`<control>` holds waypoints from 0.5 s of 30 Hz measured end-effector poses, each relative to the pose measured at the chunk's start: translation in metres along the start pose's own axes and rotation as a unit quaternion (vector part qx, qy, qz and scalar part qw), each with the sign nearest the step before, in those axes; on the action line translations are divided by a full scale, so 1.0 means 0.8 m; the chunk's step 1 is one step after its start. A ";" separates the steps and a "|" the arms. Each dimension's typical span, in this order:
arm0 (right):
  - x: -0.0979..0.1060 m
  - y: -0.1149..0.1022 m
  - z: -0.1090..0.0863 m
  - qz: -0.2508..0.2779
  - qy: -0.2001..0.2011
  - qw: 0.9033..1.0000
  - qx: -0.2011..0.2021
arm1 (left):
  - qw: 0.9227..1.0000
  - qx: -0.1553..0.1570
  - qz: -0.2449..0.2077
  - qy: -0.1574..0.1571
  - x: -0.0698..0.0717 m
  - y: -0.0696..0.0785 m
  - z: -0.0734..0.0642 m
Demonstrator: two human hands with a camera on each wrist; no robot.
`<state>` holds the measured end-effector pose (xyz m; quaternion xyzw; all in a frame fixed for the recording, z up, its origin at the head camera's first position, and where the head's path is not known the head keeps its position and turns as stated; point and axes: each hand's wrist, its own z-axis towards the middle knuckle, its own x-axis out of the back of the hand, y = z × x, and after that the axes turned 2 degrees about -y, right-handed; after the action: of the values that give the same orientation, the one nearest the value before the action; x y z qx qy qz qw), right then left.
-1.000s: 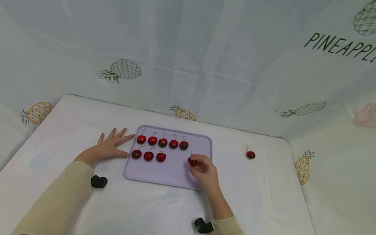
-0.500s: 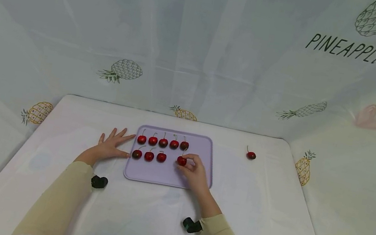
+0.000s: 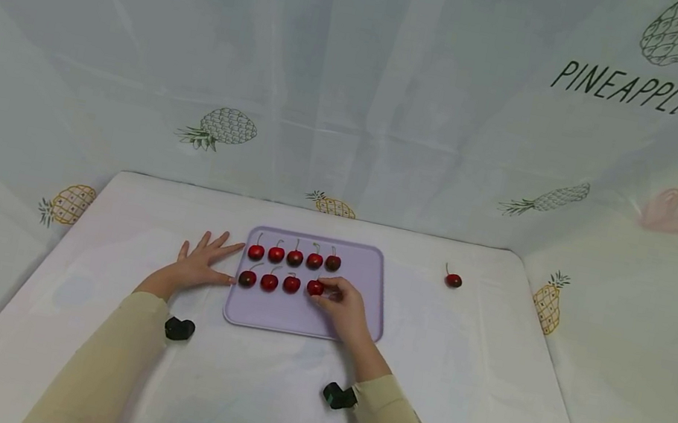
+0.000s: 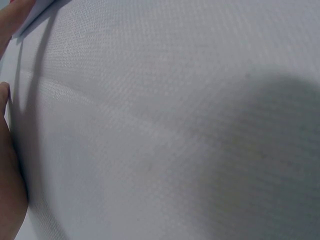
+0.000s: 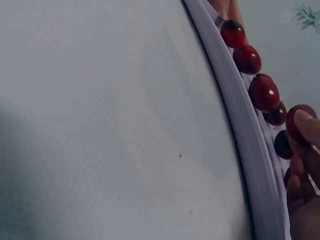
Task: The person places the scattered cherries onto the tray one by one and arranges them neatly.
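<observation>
A lilac tray [image 3: 275, 317] lies on the white table with two rows of red cherries on it. Between thumb and fingers, my right hand [image 3: 348, 311] pinches a cherry [image 3: 315, 288] by its sides at the right end of the front row. In the right wrist view, that cherry [image 5: 299, 122] shows beside the thumb, with other cherries [image 5: 263, 93] along the tray. My left hand [image 3: 196, 268] rests with fingers spread at the tray's left edge, its fingertips right at the rim. Only part of the left hand [image 4: 10, 185] shows in the left wrist view.
One more cherry [image 3: 453, 281] with its stem lies on the table [image 3: 479, 342] to the right of the tray. A curtain [image 3: 362, 79] printed with pineapples hangs behind and beside the table. Dark wrist cameras [image 3: 339, 396] sit on both wrists.
My right hand has moved left over the tray with its cherry, from the right part to beside the third cherry of the front row. The left hand has stayed in place.
</observation>
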<state>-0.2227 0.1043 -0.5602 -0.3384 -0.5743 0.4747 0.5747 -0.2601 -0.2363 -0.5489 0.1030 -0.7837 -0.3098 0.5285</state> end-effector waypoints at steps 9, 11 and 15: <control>0.000 0.003 0.010 -0.045 -0.030 0.998 -0.015 | 1.000 0.010 0.001 -0.006 0.000 0.001 0.000; 0.001 0.003 0.012 -0.044 -0.035 0.998 -0.022 | 1.000 0.012 0.001 -0.006 0.000 0.001 0.001; 0.001 0.002 0.014 -0.052 -0.040 0.997 -0.028 | 1.000 0.013 0.003 -0.005 0.000 0.000 0.001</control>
<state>-0.2339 0.1041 -0.5601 -0.3051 -0.6269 0.4411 0.5650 -0.2609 -0.2359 -0.5493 0.1065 -0.7906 -0.2985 0.5240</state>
